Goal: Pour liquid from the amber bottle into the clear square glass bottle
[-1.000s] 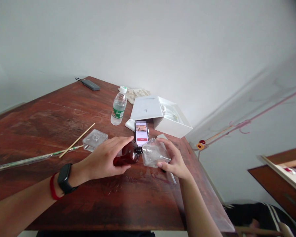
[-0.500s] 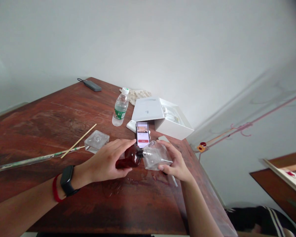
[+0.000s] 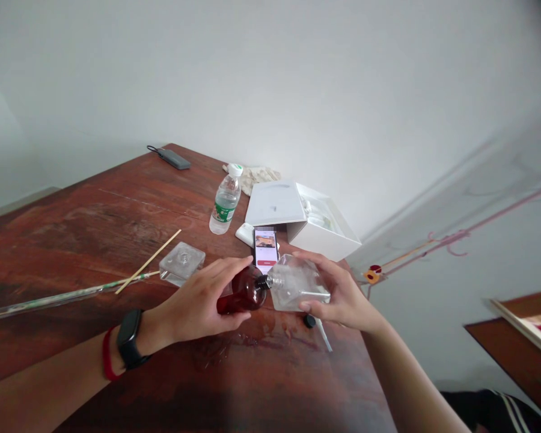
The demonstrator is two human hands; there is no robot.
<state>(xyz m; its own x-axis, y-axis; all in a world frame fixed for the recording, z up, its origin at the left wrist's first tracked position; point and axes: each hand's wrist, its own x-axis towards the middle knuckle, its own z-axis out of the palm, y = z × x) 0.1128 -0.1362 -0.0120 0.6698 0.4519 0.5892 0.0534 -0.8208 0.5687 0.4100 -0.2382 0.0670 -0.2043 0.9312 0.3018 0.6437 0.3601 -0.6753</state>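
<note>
My left hand (image 3: pixel 211 294), with a black watch (image 3: pixel 130 338) on its wrist, wraps round a dark reddish-brown bottle (image 3: pixel 247 291) tipped to the right. The bottle's black neck meets the mouth of a clear square bottle (image 3: pixel 297 282), which lies tilted in the grip of my right hand (image 3: pixel 338 291). Clear liquid seems to lie inside the square bottle. Left of my left hand, a similar clear square bottle (image 3: pixel 180 263) is on the table. A black cap (image 3: pixel 309 321) and a thin whitish strip (image 3: pixel 323 334) lie just below my right hand.
Behind my hands are a lit phone (image 3: pixel 265 248), a white box (image 3: pixel 324 240) with its lid (image 3: pixel 275 203), and a water bottle (image 3: pixel 226 201). A wooden stick (image 3: pixel 148 261) crosses a wrapped long packet (image 3: pixel 72 296). Wet patches mark the wooden table (image 3: pixel 207 385).
My right hand has moved a little to the right with the clear square bottle, which now lies flatter. The black cap has come into sight. The view has shifted slightly.
</note>
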